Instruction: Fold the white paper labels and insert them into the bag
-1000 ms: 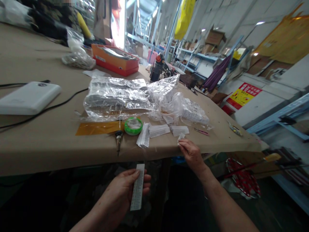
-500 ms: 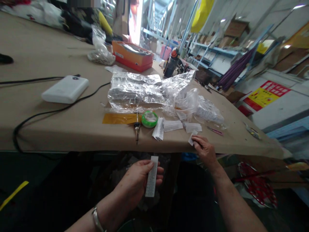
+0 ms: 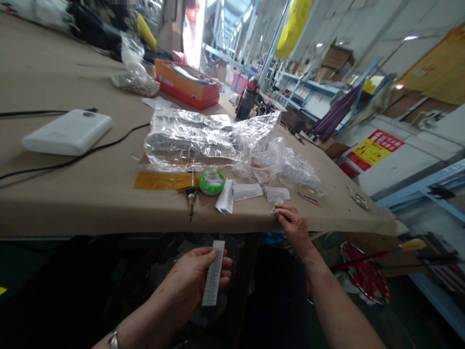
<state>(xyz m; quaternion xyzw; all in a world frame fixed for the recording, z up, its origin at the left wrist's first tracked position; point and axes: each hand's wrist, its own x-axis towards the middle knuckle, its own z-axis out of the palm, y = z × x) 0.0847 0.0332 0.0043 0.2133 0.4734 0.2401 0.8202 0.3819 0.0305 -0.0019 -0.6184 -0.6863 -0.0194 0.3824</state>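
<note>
My left hand [image 3: 198, 274] pinches a long white printed strip [image 3: 213, 274] between thumb and fingers, below the table's front edge. At that edge my right hand [image 3: 293, 225] has its fingertips closed on a small pale piece [image 3: 276, 207]. Just behind it on the table lie stacks of white labels [image 3: 247, 191], one of them turned at an angle [image 3: 225, 196]. To their left are a green-rimmed round container [image 3: 211, 182] and a soldering-iron-like tool [image 3: 191, 198], its tip over the front edge.
An amber sheet [image 3: 160, 181], clear plastic bags [image 3: 192, 138], a white power bank [image 3: 69, 132] with a black cable, and an orange box [image 3: 187, 85] are on the table [image 3: 90, 203]. Pink tweezers [image 3: 308, 198] lie right of the labels; a dark bottle [image 3: 247, 99] stands behind.
The view has shifted, so the table items and both hands appear further left. Both hands keep their hold, the left on the strip and the right on the small piece.
</note>
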